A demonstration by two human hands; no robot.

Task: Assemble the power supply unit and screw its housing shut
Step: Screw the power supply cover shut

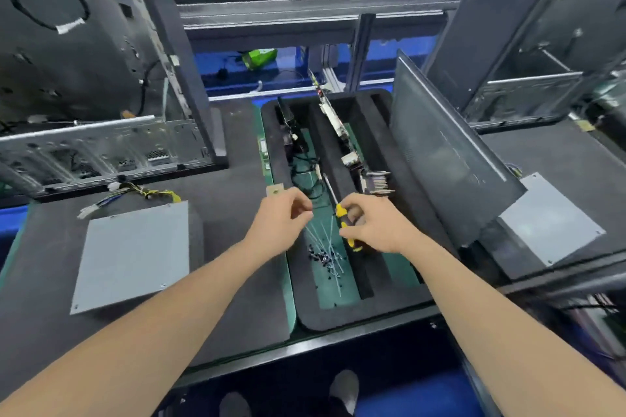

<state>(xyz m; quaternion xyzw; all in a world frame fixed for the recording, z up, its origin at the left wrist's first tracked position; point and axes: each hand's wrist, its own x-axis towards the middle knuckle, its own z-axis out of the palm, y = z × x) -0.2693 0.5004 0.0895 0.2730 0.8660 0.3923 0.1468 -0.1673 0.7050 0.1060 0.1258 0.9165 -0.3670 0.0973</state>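
Over the middle trough of the black foam tray (342, 318), at 12 o'clock from the person, both hands hang close together above a scatter of small dark screws (320, 257). The right hand (376, 227) has its grip wrapped around the yellow-and-black screwdriver (339, 210), whose long axis runs from 5 o'clock at the handle to 11 o'clock at the tip, pointing away from the body. The left hand (281, 217) has its grip drawn together, thumb against fingertips; whether a screw sits between them I cannot tell. The power supply unit (135, 254), a flat grey box with its cable bundle (128, 191) trailing off its far edge, lies lid-up on the dark surface (237, 264) at 9 o'clock from the left hand, well apart from the tray. A second grey box (548, 223) lies at 3 o'clock from the right hand. By my reading the left hand is nearer the cabled unit, so the screwdriver would need to swing across toward 9 o'clock and tip its shaft downward onto a lid corner.
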